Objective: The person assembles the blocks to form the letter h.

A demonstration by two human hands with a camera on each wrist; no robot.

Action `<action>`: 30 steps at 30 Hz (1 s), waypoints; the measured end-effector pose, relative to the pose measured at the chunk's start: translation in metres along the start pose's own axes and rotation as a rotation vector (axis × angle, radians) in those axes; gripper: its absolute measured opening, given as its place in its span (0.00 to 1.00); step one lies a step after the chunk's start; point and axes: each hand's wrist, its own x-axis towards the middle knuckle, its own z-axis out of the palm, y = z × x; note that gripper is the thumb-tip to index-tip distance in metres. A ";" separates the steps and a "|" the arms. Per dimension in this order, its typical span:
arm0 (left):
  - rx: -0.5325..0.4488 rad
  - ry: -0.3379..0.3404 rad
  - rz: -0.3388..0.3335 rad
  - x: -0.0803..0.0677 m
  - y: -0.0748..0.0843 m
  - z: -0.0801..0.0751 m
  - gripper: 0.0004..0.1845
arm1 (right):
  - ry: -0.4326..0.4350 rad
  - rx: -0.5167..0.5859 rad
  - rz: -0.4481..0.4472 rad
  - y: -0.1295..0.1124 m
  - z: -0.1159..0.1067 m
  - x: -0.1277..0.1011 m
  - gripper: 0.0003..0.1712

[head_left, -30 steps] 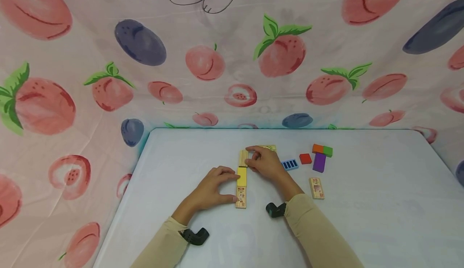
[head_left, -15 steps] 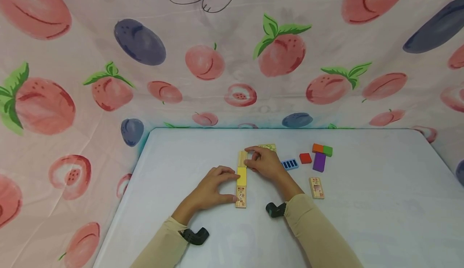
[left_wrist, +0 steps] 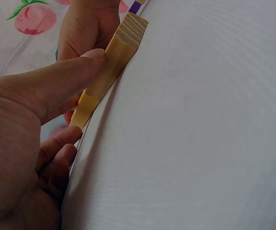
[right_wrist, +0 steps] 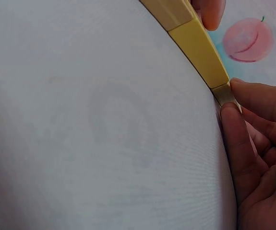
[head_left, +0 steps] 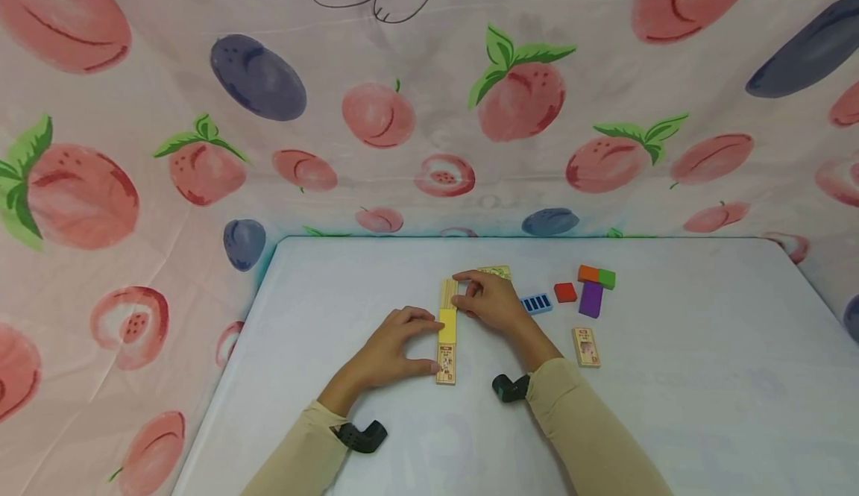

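Three flat domino-like blocks stand end to end in a line: a printed wooden one [head_left: 446, 364] nearest, a yellow one [head_left: 447, 327] in the middle, and a pale wooden one with lengthwise lines [head_left: 449, 294] farthest. My left hand [head_left: 391, 350] touches the left side of the row, thumb at the printed block, index finger at the yellow one. From the right, my right hand [head_left: 493, 302] sets thumb and index fingertips against the farthest block. In the right wrist view, the yellow block [right_wrist: 200, 50] meets both wooden ones closely.
Behind my right hand lie a partly hidden pale yellow block [head_left: 495, 272] and a blue block with dark bars [head_left: 537, 304]. Farther right are red [head_left: 566, 293], orange [head_left: 588, 274], green [head_left: 607, 280] and purple [head_left: 591, 300] blocks. A printed wooden block [head_left: 587, 347] lies nearer.
The farthest block of the row has shifted very slightly left, together with my right fingertips, since the first frame. My left hand has stayed in place.
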 end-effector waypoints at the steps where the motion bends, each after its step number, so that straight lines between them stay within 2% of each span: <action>1: 0.000 0.000 -0.002 0.000 0.000 0.000 0.34 | 0.000 0.000 0.000 0.000 0.000 0.000 0.25; 15: 0.000 -0.008 -0.004 0.000 0.001 -0.002 0.34 | 0.015 -0.015 -0.010 0.001 0.001 0.002 0.28; 30: -0.010 -0.008 0.000 -0.001 -0.001 -0.001 0.34 | 0.005 -0.002 0.009 0.001 0.002 0.000 0.26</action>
